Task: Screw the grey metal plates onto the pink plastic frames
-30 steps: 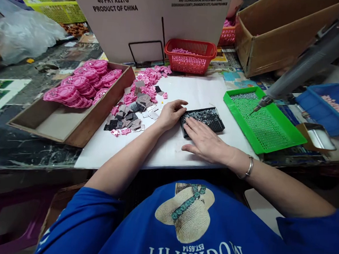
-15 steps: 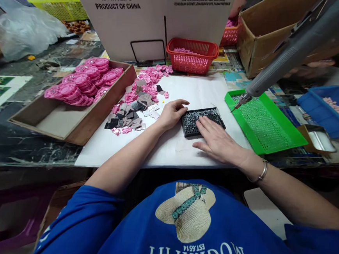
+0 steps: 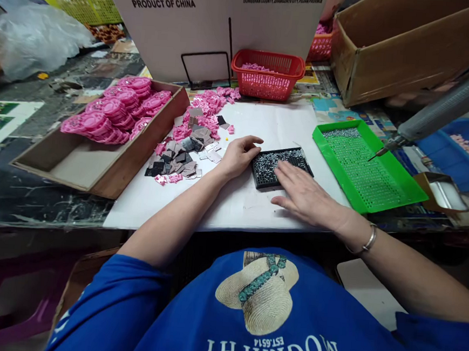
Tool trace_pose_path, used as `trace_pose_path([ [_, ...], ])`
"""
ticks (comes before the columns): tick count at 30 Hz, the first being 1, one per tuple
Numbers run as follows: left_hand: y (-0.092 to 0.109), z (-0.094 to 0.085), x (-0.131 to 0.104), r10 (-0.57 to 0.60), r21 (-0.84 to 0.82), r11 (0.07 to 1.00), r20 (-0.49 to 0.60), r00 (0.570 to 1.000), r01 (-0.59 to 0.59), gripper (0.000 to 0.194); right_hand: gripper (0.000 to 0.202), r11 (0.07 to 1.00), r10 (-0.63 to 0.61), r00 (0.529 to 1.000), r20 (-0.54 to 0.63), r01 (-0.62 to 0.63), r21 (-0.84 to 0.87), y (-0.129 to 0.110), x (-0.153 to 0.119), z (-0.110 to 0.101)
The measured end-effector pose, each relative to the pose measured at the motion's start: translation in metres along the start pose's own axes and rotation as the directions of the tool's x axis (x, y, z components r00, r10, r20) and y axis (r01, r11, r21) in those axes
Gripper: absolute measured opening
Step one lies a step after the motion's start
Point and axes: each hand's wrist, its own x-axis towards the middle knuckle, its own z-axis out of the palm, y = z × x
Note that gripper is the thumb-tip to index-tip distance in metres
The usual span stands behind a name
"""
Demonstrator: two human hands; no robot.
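Observation:
A black perforated tray (image 3: 265, 179) strewn with small silver screws (image 3: 278, 160) lies on the white sheet in front of me. My left hand (image 3: 239, 157) is at its left side, with thumb and bent fingers closed on the edge. My right hand (image 3: 304, 194) is laid flat over the tray's right part, fingers stretched out and fingertips among the screws. It grips nothing. Left of the tray is a loose heap of grey and black square plates (image 3: 176, 163), mixed with small pink plastic parts (image 3: 207, 106).
At left, a cardboard tray (image 3: 112, 179) holds pink moulded pieces. A red basket (image 3: 266, 86) stands behind. On the right are a green perforated tray (image 3: 380, 184) with screws, a hanging electric screwdriver (image 3: 429, 118) above it, a blue bin (image 3: 458, 160) and a cardboard box (image 3: 389, 63).
The hanging screwdriver has swung to the right, its tip now over the middle of the green tray. My right hand has shifted very slightly right; my left hand stays at the black tray's edge.

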Motion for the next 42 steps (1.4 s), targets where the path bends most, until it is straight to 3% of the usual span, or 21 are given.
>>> trace_pose_path([
  [4, -0.002, 0.0, 0.0, 0.006, 0.005, 1.0, -0.005, 1.0, -0.006, 0.022, 0.074, 0.996, -0.085, 0.995, 0.056, 0.083, 0.036, -0.006, 0.009, -0.003],
  [7, -0.003, 0.0, 0.0, 0.007, 0.002, 1.0, 0.001, 1.0, -0.007, 0.023, 0.072, 0.999, -0.038, 0.997, 0.061, 0.038, 0.007, 0.006, 0.008, -0.013],
  [10, -0.004, 0.001, 0.001, -0.004, 0.008, 1.0, 0.001, 1.0, 0.004, 0.023, 0.069, 1.0, 0.008, 1.0, -0.019, -0.008, -0.001, 0.016, 0.013, -0.019],
  [13, -0.003, 0.0, 0.002, -0.01, 0.0, 1.0, -0.017, 1.0, 0.01, 0.022, 0.061, 0.995, -0.066, 0.996, -0.056, 0.07, 0.073, 0.011, 0.031, -0.017],
  [19, 0.002, -0.002, 0.002, -0.017, -0.005, 1.0, -0.04, 0.999, 0.016, 0.025, 0.061, 0.979, -0.186, 0.982, 0.022, 0.183, 0.09, -0.002, 0.054, -0.012],
  [24, 0.003, 0.0, 0.002, -0.014, 0.002, 1.0, -0.039, 0.999, 0.014, 0.026, 0.049, 0.985, -0.138, 0.987, -0.086, 0.145, 0.091, 0.001, 0.051, -0.017],
  [29, 0.003, -0.001, 0.001, -0.039, -0.045, 0.998, -0.031, 0.999, 0.037, 0.026, 0.063, 0.965, -0.23, 0.973, -0.024, 0.231, 0.125, -0.002, 0.061, -0.005],
  [33, 0.001, 0.0, 0.0, -0.03, -0.032, 0.999, -0.006, 1.0, 0.03, 0.027, 0.06, 0.985, -0.167, 0.986, 0.0, 0.166, 0.054, 0.004, 0.048, -0.006],
  [37, 0.0, 0.001, -0.002, -0.003, -0.031, 1.0, 0.006, 1.0, 0.003, 0.028, 0.052, 0.996, -0.031, 0.99, -0.134, 0.042, 0.084, 0.014, 0.029, -0.014],
  [39, 0.001, 0.001, -0.002, -0.001, -0.03, 1.0, 0.004, 1.0, 0.001, 0.028, 0.053, 0.994, 0.015, 0.985, -0.174, 0.004, 0.11, 0.014, 0.028, -0.014],
  [42, 0.001, 0.0, -0.002, -0.009, -0.025, 1.0, 0.003, 1.0, 0.009, 0.027, 0.054, 0.996, 0.013, 0.99, -0.141, -0.001, 0.085, 0.008, 0.036, -0.009],
])
